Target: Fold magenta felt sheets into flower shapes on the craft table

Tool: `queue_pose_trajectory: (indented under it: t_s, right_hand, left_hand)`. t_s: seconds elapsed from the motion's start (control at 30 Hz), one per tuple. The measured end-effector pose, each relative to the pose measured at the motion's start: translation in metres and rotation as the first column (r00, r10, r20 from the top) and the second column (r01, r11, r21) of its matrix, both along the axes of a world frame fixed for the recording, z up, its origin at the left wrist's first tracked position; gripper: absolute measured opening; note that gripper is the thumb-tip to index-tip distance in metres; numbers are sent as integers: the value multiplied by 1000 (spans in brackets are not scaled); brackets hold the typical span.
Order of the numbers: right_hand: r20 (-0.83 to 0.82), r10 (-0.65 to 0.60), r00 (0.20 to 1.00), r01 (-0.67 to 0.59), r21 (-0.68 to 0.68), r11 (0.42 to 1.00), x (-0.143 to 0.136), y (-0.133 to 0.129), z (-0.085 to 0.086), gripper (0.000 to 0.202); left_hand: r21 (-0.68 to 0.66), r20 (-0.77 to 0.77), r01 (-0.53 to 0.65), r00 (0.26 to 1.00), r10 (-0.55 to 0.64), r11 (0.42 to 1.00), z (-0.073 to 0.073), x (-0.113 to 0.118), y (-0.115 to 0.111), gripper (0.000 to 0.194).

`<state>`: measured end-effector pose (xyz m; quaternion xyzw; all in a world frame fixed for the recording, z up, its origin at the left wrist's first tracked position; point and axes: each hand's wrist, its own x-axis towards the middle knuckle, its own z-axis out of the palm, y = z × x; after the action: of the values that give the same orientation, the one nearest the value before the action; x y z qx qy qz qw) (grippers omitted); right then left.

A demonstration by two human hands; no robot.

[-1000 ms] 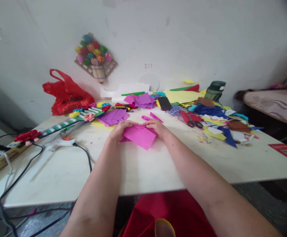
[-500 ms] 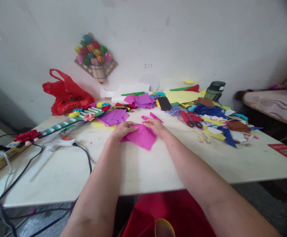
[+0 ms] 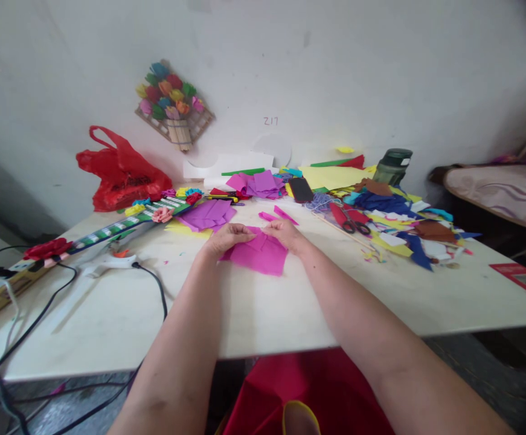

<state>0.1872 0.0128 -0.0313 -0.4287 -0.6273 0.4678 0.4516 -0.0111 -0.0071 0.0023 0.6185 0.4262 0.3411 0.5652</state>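
Observation:
Just above the white table [image 3: 272, 320], a thin magenta sheet of crepe paper [image 3: 258, 258] hangs between my two hands. My left hand [image 3: 230, 238] pinches its upper left edge between thumb and fingers. At the upper right edge, my right hand [image 3: 285, 233] grips the same sheet, also in a pinch. A crease or fold shows near the top of the paper, between my thumbs. Right behind my hands lie two narrow magenta rolled strips [image 3: 285, 214]. To the left behind them is a stack of purple paper [image 3: 209, 214] over yellow paper.
A white glue gun [image 3: 113, 261] with a black cord lies left, beside a flower-trimmed striped strip [image 3: 118, 226]. Scissors [image 3: 356, 225], a dark phone [image 3: 301, 190] and many paper scraps [image 3: 403, 217] spread to the right. Behind stand a red plastic bag [image 3: 122, 175] and a green bottle [image 3: 393, 166].
The magenta sheet has shifted between my fingers; its lower edge now hangs flatter and wider, and the fold near my thumbs shows more. My hands stay in nearly the same place.

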Motion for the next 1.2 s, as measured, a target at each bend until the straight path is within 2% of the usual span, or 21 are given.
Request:
queue_pose_trajectory:
  t_s: [0.13, 0.27, 0.37, 0.5, 0.6, 0.8, 0.93, 1.03, 1.2]
  right_hand:
    - [-4, 18, 1000, -18, 16, 1000, 1, -2, 5, 26]
    - [-111, 34, 993, -39, -37, 999, 4, -3, 10, 44]
    - [-163, 29, 986, -40, -63, 997, 5, -3, 11, 42]
    - [-83, 20, 996, -21, -11, 1000, 3, -2, 9, 32]
    - [-59, 30, 998, -31, -31, 999, 1, -1, 7, 29]
    - [-45, 63, 997, -63, 9, 998, -2, -4, 9, 23]
    - [-36, 86, 996, -86, -9, 996, -1, -6, 11, 27]
    - [-27, 68, 997, -67, 37, 997, -1, -6, 12, 31]
    - [-21, 34, 999, -33, 80, 996, -2, -5, 12, 35]
  left_hand:
    - [65, -94, 34, 995, -28, 997, -2, 1, 2, 34]
    - [128, -124, -18, 992, 34, 992, -1, 3, 2, 36]
    - [175, -118, -51, 990, 72, 983, 2, 4, 1, 36]
    - [195, -104, -63, 991, 84, 979, 4, 5, 0, 34]
    - [214, -95, -56, 992, 78, 975, 4, 6, 0, 35]
    - [190, -164, -5, 986, 37, 982, 3, 8, 1, 39]
    - [231, -185, 44, 983, -1, 972, 0, 9, 3, 41]
    - [254, -198, 69, 980, -18, 965, 0, 10, 3, 43]
    - [265, -257, 42, 966, 29, 963, 4, 13, -1, 46]
